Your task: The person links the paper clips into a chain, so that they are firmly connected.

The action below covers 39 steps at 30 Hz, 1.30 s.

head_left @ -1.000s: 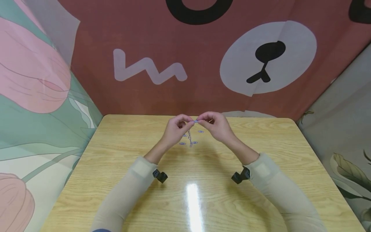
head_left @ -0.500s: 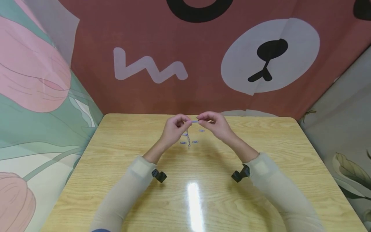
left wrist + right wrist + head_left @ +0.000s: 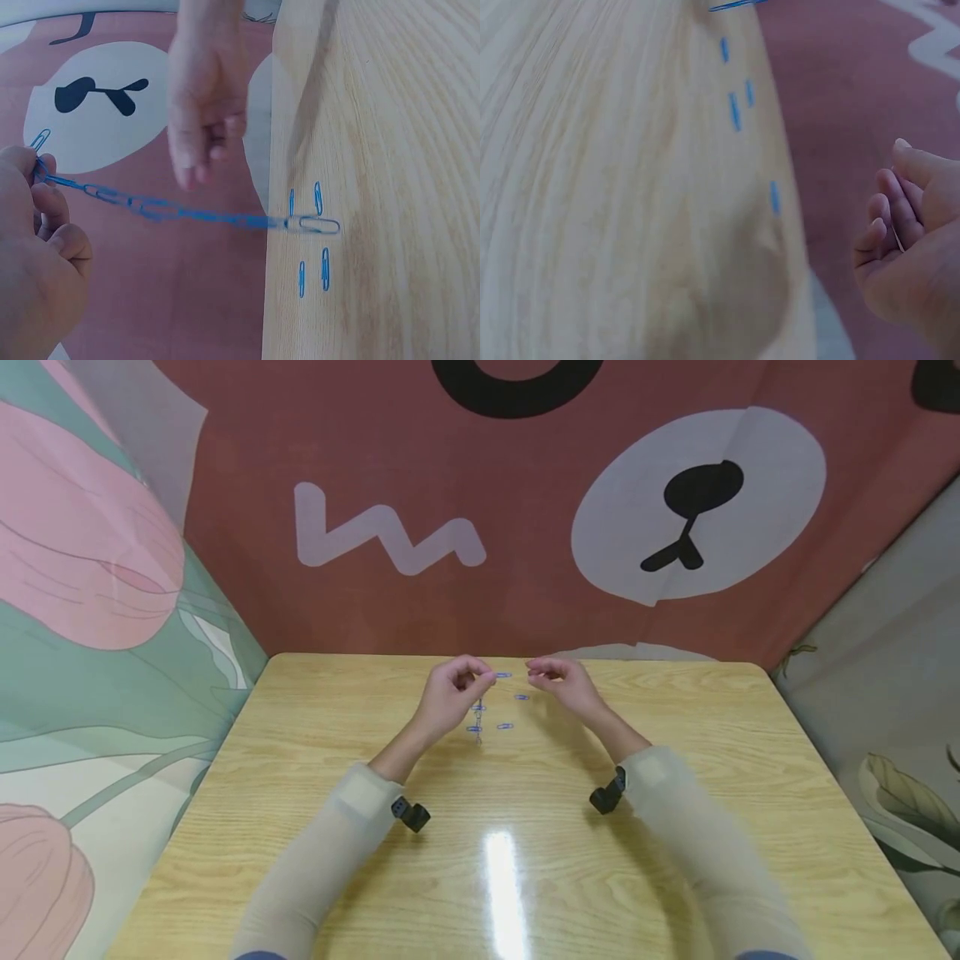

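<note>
A black wrist camera (image 3: 412,815) sits nearest me at each pale cuff (image 3: 366,795). Beyond, four loose blue paper clips (image 3: 506,726) lie on the counter (image 3: 555,852). I see the left hand (image 3: 452,693) pinching one end of a hanging blue paper-clip chain (image 3: 214,217). Near it, the right hand (image 3: 567,687) has loosely curled fingers, visibly holding nothing. Behind stands a red-brown printed backdrop (image 3: 375,618).

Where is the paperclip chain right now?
In the left wrist view, the blue paperclip chain hangs from the left hand, its free end appearing between loose paperclips on the table.
</note>
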Tool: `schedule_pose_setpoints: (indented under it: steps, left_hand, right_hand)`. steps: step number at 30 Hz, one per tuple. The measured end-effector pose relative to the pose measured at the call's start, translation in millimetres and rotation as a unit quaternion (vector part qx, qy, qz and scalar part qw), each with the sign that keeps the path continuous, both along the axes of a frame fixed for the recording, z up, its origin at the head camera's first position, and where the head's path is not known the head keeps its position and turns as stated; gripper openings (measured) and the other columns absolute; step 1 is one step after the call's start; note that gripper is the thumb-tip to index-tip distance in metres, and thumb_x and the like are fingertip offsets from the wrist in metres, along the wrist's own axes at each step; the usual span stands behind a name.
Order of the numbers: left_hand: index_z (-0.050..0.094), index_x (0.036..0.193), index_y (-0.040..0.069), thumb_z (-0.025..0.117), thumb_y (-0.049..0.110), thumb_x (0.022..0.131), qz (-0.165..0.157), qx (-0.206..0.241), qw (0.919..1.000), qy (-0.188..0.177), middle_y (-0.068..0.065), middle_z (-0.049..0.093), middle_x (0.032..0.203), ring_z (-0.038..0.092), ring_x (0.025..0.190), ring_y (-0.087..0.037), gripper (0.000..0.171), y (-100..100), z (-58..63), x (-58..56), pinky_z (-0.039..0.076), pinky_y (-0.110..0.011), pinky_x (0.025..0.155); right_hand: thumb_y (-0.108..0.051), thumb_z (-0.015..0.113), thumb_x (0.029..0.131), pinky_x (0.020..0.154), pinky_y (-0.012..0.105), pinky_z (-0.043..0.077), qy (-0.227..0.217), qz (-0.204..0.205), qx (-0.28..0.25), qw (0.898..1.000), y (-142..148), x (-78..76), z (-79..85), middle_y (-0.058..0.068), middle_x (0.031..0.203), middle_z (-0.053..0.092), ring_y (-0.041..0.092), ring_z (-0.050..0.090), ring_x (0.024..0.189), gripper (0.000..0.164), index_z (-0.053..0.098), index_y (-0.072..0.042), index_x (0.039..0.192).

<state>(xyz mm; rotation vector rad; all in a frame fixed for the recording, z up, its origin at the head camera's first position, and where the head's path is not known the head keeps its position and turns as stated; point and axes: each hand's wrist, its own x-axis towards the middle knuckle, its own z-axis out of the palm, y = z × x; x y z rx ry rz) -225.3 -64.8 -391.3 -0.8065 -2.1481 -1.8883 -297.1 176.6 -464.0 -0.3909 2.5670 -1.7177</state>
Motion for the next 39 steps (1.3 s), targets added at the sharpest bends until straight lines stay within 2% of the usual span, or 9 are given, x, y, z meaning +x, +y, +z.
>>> schedule_pose_setpoints:
  steps: [5,8,13,16,18,23,26,34,39]
  left_hand:
    - [0.066,0.093,-0.011,0.065,-0.006,0.097,0.001,0.004,1.0,0.003,-0.006,0.057,0.075,0.04,0.056,-0.006,0.006,0.9,-1.0,-1.6,0.034,-0.02,0.052]
    - [0.066,0.093,-0.011,0.065,-0.006,0.096,-0.001,0.004,1.0,0.007,-0.012,0.058,0.075,0.04,0.056,-0.005,0.006,1.5,-0.5,-1.8,0.034,-0.02,0.053]
    - [0.066,0.094,-0.012,0.064,-0.006,0.097,-0.008,0.002,0.9999,0.008,-0.024,0.056,0.076,0.04,0.056,-0.006,0.007,1.3,1.8,-0.2,0.035,-0.02,0.053]
    - [0.066,0.094,-0.012,0.064,-0.006,0.097,-0.009,-0.002,0.9999,0.009,-0.023,0.057,0.076,0.04,0.056,-0.006,0.007,1.0,2.7,0.5,0.035,-0.02,0.053]
    - [0.066,0.094,-0.011,0.064,-0.006,0.097,-0.005,-0.004,0.9999,0.01,-0.02,0.057,0.076,0.04,0.056,-0.006,0.007,0.9,2.2,0.1,0.035,-0.021,0.054]
    - [0.066,0.095,-0.011,0.064,-0.006,0.097,0.005,-0.009,0.9999,0.009,-0.02,0.058,0.077,0.039,0.055,-0.006,0.006,1.8,-13.4,-11.4,0.034,-0.021,0.052]
    - [0.067,0.095,-0.009,0.065,-0.004,0.097,0.006,-0.008,0.9999,0.007,-0.02,0.058,0.078,0.039,0.055,-0.007,0.007,2.0,-22.5,-17.7,0.033,-0.021,0.052]
    - [0.069,0.095,-0.002,0.066,0.004,0.099,-0.005,-0.003,0.9997,0.025,-0.01,0.058,0.076,0.041,0.054,-0.012,0.008,-0.6,-26.4,-20.1,0.036,-0.024,0.051]
    - [0.069,0.096,-0.002,0.066,0.005,0.099,-0.001,-0.005,0.9998,0.019,-0.008,0.058,0.076,0.041,0.055,-0.013,0.008,-0.8,-27.6,-20.1,0.036,-0.024,0.052]
  right_hand:
    - [-0.007,0.07,0.097,0.083,0.028,0.048,-0.005,-0.013,0.02,1.0,-0.7,-8.9,-19.3,0.019,0.119,0.071,0.022,0.06,0.096,0.027,0.07,0.006,0.12]
    - [-0.008,0.071,0.097,0.079,0.029,0.048,-0.015,-0.022,0.031,0.999,-2.3,-10.5,-27.2,0.017,0.119,0.071,0.02,0.059,0.092,0.025,0.072,0.004,0.118]
    - [-0.007,0.07,0.097,0.081,0.026,0.048,-0.036,-0.037,0.033,0.998,-4.5,-11.1,-37.3,0.018,0.118,0.071,0.02,0.061,0.095,0.024,0.071,0.005,0.117]
    - [-0.005,0.071,0.095,0.084,0.028,0.049,-0.042,-0.05,0.031,0.997,-6.2,-12.0,-41.5,0.019,0.114,0.072,0.022,0.062,0.097,0.023,0.072,0.006,0.116]
    - [-0.006,0.073,0.094,0.085,0.031,0.049,-0.038,-0.059,0.049,0.996,-7.8,-13.0,-44.0,0.017,0.11,0.073,0.023,0.063,0.097,0.022,0.073,0.004,0.114]
    - [-0.01,0.077,0.092,0.09,0.039,0.052,-0.026,-0.075,0.104,0.991,-13.8,-13.3,-47.6,0.013,0.104,0.074,0.027,0.066,0.098,0.02,0.075,-0.001,0.111]
    - [-0.007,0.077,0.091,0.091,0.041,0.052,-0.025,-0.084,0.113,0.99,-17.6,-12.6,-48.1,0.013,0.102,0.074,0.028,0.067,0.098,0.018,0.075,-0.001,0.108]
    - [-0.007,0.075,0.091,0.086,0.041,0.052,-0.024,-0.099,0.14,0.985,-24.9,-11.7,-44.9,0.011,0.095,0.073,0.027,0.066,0.091,0.011,0.076,-0.002,0.102]
    - [-0.009,0.072,0.095,0.083,0.039,0.051,-0.035,-0.089,0.171,0.981,-27.1,-10.4,-43.0,0.009,0.095,0.072,0.025,0.064,0.089,0.011,0.074,-0.003,0.103]
